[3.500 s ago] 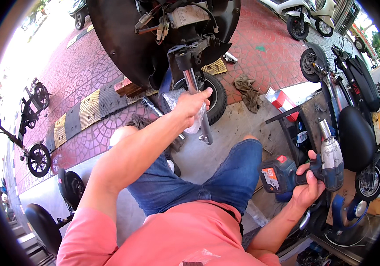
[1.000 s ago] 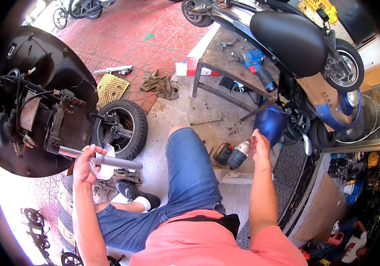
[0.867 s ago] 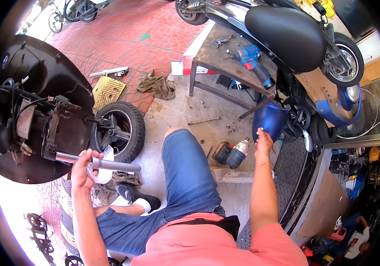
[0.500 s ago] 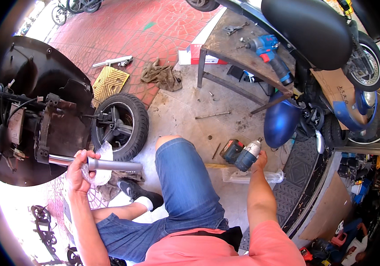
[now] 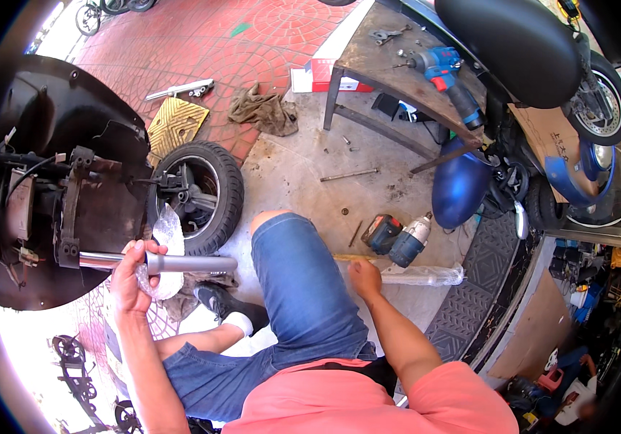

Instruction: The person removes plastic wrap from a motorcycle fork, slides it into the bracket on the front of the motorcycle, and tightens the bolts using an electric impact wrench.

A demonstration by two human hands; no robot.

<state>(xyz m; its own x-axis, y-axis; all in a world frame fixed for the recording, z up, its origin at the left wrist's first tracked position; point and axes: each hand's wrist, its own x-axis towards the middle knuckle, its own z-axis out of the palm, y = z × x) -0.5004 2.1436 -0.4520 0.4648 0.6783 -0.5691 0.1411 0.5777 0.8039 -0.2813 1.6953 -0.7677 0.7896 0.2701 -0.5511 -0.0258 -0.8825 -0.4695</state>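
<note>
My left hand [image 5: 133, 278] is wrapped round a silver-grey fork leg [image 5: 191, 265], with crumpled bubble wrap [image 5: 171, 239] around its grip. The leg's thin bright end runs to the clamp of an overturned black scooter body [image 5: 100, 210]. My right hand [image 5: 363, 278] is low over the floor with curled fingers, covering the near end of a clear plastic-wrapped tube [image 5: 426, 275]. What its fingers hold, if anything, is hidden. Just beyond it lies a cordless impact wrench [image 5: 406, 242], untouched by either hand.
A wheel [image 5: 202, 199] stands beside the scooter body. A metal bench [image 5: 368, 58] carries a blue cordless drill [image 5: 446, 79]. A long axle bolt [image 5: 349, 175], small bolts and a brown rag [image 5: 263, 112] lie on the floor. A blue scooter panel [image 5: 462, 184] is at right.
My right hand has left the impact wrench and moved left to the end of the wrapped tube. My left hand keeps its hold on the fork leg.
</note>
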